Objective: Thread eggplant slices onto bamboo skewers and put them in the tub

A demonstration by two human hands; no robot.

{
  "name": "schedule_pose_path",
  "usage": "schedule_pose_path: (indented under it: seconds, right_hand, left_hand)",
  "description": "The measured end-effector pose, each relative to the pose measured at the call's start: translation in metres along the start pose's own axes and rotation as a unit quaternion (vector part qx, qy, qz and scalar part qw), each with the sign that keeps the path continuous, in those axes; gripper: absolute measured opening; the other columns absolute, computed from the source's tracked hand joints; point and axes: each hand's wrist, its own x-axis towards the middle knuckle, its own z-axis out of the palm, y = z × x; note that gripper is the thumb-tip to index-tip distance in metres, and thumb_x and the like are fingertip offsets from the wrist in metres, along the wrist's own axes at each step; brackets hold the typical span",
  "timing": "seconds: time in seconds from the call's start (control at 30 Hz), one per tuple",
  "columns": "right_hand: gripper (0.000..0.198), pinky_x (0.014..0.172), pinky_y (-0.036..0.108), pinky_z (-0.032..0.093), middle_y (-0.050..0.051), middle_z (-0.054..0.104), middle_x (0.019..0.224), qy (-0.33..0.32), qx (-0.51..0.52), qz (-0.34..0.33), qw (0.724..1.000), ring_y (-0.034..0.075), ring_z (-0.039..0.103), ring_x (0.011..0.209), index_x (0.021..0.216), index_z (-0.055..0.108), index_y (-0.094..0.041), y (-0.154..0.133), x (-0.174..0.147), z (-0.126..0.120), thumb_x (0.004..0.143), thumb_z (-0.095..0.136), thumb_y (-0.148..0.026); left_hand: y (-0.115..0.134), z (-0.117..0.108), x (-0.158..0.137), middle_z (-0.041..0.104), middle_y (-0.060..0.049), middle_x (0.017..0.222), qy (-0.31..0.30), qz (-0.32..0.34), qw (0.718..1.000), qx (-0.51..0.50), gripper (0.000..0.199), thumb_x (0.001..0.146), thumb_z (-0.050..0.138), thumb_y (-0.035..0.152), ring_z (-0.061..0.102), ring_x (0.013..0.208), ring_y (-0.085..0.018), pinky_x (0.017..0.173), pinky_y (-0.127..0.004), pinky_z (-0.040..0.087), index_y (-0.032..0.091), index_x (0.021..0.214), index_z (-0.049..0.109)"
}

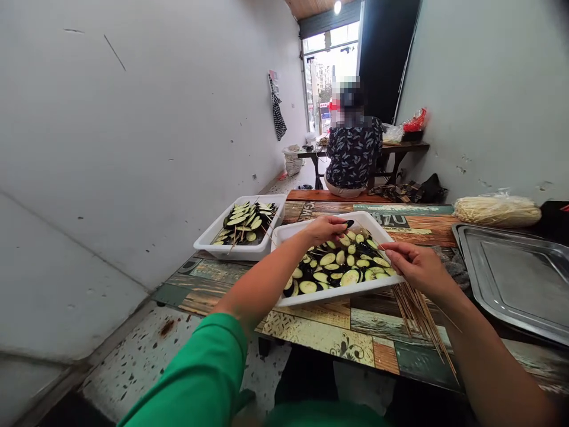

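plank-patterned table (306, 344) near me; on it a white tub (338, 293), eggplant slices (328, 259) in liquid inside. both hands nearly closed: left hand (326, 230) above tub, right hand (415, 265) at right rim. left pinches dark-edged piece (349, 224), right a thin stick (380, 246).

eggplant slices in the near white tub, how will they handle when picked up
The eggplant slices will probably feel slippery, as they glisten wet in the near white tub. Looking thin, each is likely light, and the pale flesh may tear if pinched.
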Motion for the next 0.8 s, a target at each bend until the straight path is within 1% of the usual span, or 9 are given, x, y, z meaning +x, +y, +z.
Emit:
schedule_pose_path:
  seconds: [0.1, 0.2, 0.27, 0.33, 0.47, 0.63, 0.8]
  right_hand:
    - [0.040, 0.041, 0.022, 0.033, 0.002, 0.064, 0.058, -0.013, -0.013, -0.018, 1.000, 0.012, 0.048, 0.046, 0.093, 0.074, -0.014, 0.001, -0.001, 0.000, 0.078, 0.051, -0.043]
    - [0.040, 0.044, 0.023, 0.037, 0.004, 0.070, 0.067, -0.030, -0.022, -0.028, 0.999, 0.015, 0.055, 0.052, 0.094, 0.075, -0.015, 0.002, -0.001, 0.000, 0.078, 0.050, -0.043]
    - [0.040, 0.045, 0.024, 0.039, 0.005, 0.071, 0.070, -0.033, -0.029, -0.029, 0.999, 0.017, 0.058, 0.056, 0.094, 0.075, -0.015, 0.003, -0.001, 0.000, 0.078, 0.050, -0.042]
    - [0.040, 0.047, 0.025, 0.041, 0.006, 0.072, 0.072, -0.032, -0.032, -0.025, 0.999, 0.019, 0.061, 0.059, 0.095, 0.075, -0.014, 0.003, -0.001, 0.000, 0.078, 0.051, -0.042]
    - [0.040, 0.052, 0.027, 0.045, 0.007, 0.074, 0.079, -0.030, -0.019, -0.023, 0.999, 0.020, 0.064, 0.065, 0.095, 0.075, -0.015, 0.003, 0.000, 0.001, 0.078, 0.051, -0.042]
    - [0.037, 0.054, 0.026, 0.047, 0.006, 0.074, 0.080, -0.026, -0.020, -0.022, 0.999, 0.021, 0.066, 0.067, 0.094, 0.075, -0.017, 0.003, 0.000, 0.002, 0.078, 0.053, -0.041]
    - [0.037, 0.053, 0.026, 0.047, 0.005, 0.074, 0.079, -0.021, -0.022, -0.021, 0.999, 0.021, 0.066, 0.067, 0.093, 0.076, -0.017, 0.003, 0.000, 0.002, 0.078, 0.052, -0.041]
  left_hand:
    - [-0.001, 0.002, 0.005, 0.066, -0.008, 0.074, 0.040, -0.016, 0.995, -0.089, 0.013, 0.076, 0.066, 0.008, 0.062, 0.059, -0.008, 0.055, -0.016, 0.050, 0.007, 0.089, 0.063]
    - [0.001, 0.003, 0.008, 0.066, -0.008, 0.074, 0.081, -0.021, 0.982, -0.168, 0.004, 0.078, 0.062, 0.005, 0.066, 0.068, -0.010, 0.064, -0.017, 0.054, 0.007, 0.081, 0.061]
    - [0.004, 0.004, 0.008, 0.065, -0.007, 0.074, 0.093, -0.023, 0.975, -0.199, 0.004, 0.079, 0.059, 0.003, 0.067, 0.071, -0.011, 0.068, -0.018, 0.055, 0.007, 0.079, 0.060]
    - [0.006, 0.006, 0.006, 0.065, -0.007, 0.072, 0.099, -0.027, 0.972, -0.213, 0.006, 0.080, 0.056, 0.002, 0.067, 0.070, -0.011, 0.069, -0.017, 0.055, 0.006, 0.078, 0.060]
    - [0.010, 0.011, 0.001, 0.064, -0.006, 0.069, 0.104, -0.038, 0.972, -0.206, 0.010, 0.082, 0.054, 0.001, 0.066, 0.063, -0.009, 0.062, -0.014, 0.054, 0.006, 0.075, 0.058]
    - [0.010, 0.019, -0.003, 0.064, -0.006, 0.067, 0.076, -0.054, 0.975, -0.201, 0.013, 0.083, 0.053, 0.001, 0.066, 0.062, -0.008, 0.059, -0.011, 0.053, 0.007, 0.072, 0.057]
    - [0.009, 0.021, -0.003, 0.064, -0.005, 0.065, 0.088, -0.051, 0.971, -0.218, 0.013, 0.082, 0.054, 0.001, 0.066, 0.062, -0.008, 0.060, -0.012, 0.053, 0.007, 0.071, 0.057]
